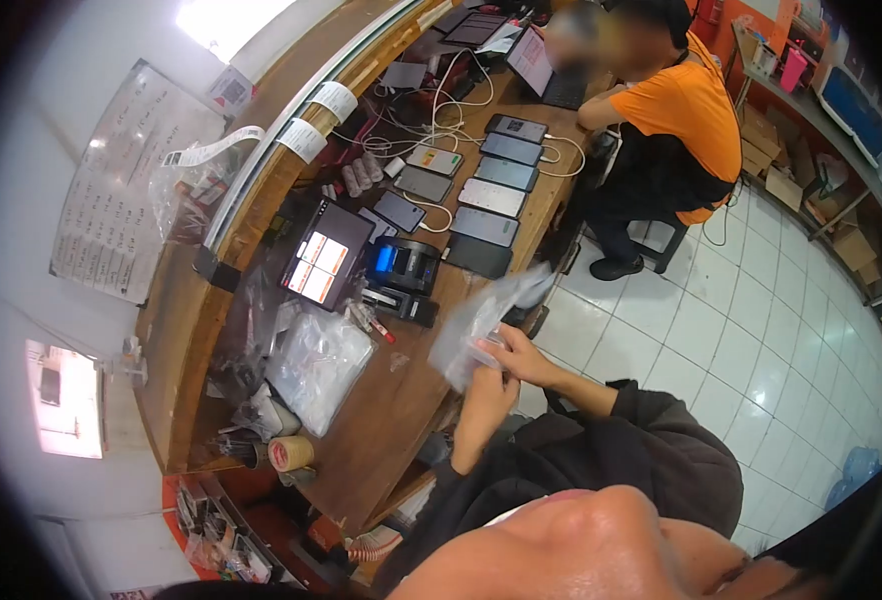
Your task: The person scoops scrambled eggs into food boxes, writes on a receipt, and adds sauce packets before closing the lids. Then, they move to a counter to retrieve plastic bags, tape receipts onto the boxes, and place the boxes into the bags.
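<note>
Both my hands hold a clear plastic bag above the front edge of the wooden desk. My left hand is closed on its lower end, and my right hand pinches it just beside. The bag is crumpled and reaches up and away from my fingers. Whether anything lies inside it, I cannot make out. Nearest on the desk are a black label printer with a blue-lit top and a stack of clear plastic bags.
Several phones lie in rows with white cables. A tablet shows an orange and white screen. A tape roll stands near the desk's end. A person in an orange shirt sits at a laptop.
</note>
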Action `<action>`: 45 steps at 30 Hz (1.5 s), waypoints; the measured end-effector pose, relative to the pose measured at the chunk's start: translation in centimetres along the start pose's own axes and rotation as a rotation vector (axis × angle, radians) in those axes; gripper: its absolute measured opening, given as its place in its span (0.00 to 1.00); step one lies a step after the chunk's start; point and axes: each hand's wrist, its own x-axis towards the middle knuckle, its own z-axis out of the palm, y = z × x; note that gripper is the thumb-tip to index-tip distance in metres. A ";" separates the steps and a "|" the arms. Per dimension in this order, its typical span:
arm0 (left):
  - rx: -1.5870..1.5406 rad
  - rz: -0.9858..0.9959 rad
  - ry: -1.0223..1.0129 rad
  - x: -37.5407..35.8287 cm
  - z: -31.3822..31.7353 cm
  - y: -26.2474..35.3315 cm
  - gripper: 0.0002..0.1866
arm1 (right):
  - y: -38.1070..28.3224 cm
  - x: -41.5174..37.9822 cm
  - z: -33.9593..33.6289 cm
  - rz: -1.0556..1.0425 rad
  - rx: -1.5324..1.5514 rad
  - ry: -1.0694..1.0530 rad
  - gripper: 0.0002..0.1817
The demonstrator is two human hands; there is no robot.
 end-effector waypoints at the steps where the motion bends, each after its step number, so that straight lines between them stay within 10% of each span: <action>1: -0.011 -0.045 -0.037 -0.5 0.3 -1.3 0.13 | 0.8 0.1 0.2 0.023 -0.023 0.095 0.16; 5: -0.035 -0.283 -0.376 -0.7 -1.5 0.3 0.14 | 3.5 -1.6 -1.2 0.101 -0.053 0.193 0.22; 18: -1.095 -0.523 -0.319 2.9 9.6 -9.3 0.16 | 2.9 -6.9 -11.9 0.259 -0.683 0.291 0.27; 26: -0.676 -0.489 -0.617 2.6 13.6 -12.0 0.28 | 1.8 -9.1 -12.0 0.352 -0.257 0.369 0.28; 32: -1.480 -0.837 -0.833 -0.5 16.0 -16.3 0.26 | 6.9 -6.9 -11.4 0.419 0.193 0.076 0.19; 35: -1.357 -0.878 -0.813 -1.1 14.4 -14.4 0.26 | 6.6 -7.2 -11.4 0.366 0.213 0.004 0.17; 43: -1.116 -0.937 -0.631 2.8 14.8 -5.5 0.34 | 5.3 -7.3 -12.4 0.436 0.376 0.478 0.19; 45: -1.035 -0.905 -0.653 3.4 16.9 -6.6 0.31 | 6.2 -7.3 -14.0 0.091 1.133 -0.232 0.19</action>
